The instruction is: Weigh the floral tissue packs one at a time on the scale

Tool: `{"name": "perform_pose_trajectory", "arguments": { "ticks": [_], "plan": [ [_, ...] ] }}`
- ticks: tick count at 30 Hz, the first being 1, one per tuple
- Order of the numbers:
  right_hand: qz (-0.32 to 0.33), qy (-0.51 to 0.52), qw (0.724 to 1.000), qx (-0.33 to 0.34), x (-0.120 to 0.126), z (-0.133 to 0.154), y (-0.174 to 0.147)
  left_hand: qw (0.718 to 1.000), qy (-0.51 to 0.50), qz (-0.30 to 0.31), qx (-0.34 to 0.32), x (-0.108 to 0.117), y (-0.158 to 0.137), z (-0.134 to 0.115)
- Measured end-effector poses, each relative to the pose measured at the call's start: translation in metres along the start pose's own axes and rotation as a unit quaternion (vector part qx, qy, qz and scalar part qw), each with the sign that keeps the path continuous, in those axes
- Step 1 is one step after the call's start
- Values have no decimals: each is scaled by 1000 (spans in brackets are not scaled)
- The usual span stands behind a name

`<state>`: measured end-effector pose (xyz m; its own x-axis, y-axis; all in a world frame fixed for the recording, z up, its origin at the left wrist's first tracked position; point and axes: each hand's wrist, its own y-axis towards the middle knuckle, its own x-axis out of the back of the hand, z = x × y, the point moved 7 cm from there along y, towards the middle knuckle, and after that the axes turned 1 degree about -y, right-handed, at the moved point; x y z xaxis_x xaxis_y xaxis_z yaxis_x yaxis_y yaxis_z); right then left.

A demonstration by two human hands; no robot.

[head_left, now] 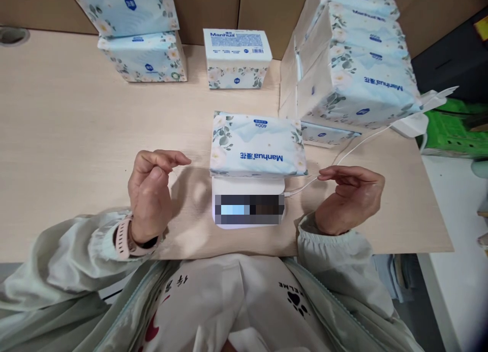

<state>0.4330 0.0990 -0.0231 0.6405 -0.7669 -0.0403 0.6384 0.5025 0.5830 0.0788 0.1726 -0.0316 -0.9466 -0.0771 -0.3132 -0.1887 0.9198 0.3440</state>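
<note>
A pack of tissues [259, 143] with a floral print lies across the back of a white device [249, 185] that looks like a small scale. Its dark front panel is blurred out. To the left of the pack, my left hand [151, 189] hovers with fingers half bent, open and holding nothing. On the other side, my right hand [353, 197] is held open, its fingers stretched toward the pack without touching it. A white cable [305, 187] runs from the device past my right fingertips.
Stacked tissue packs [366, 82] stand at the back right, with more packs [143, 57] piled at the back left. A single pack [238, 62] sits between them, before brown cardboard [267, 11]. Green crates [455, 130] are beyond the table's right edge [438, 204].
</note>
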Motion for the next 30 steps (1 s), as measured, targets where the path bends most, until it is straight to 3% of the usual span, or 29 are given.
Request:
{"name": "perform_pose_trajectory", "arguments": {
  "ticks": [8,30],
  "plan": [
    [1,-64,997,-34,-1,2,-2,1000,14,11,15,-1,0,2],
    [12,-53,998,-14,1,3,-3,1000,14,-10,21,0,-1,1]
  ]
}}
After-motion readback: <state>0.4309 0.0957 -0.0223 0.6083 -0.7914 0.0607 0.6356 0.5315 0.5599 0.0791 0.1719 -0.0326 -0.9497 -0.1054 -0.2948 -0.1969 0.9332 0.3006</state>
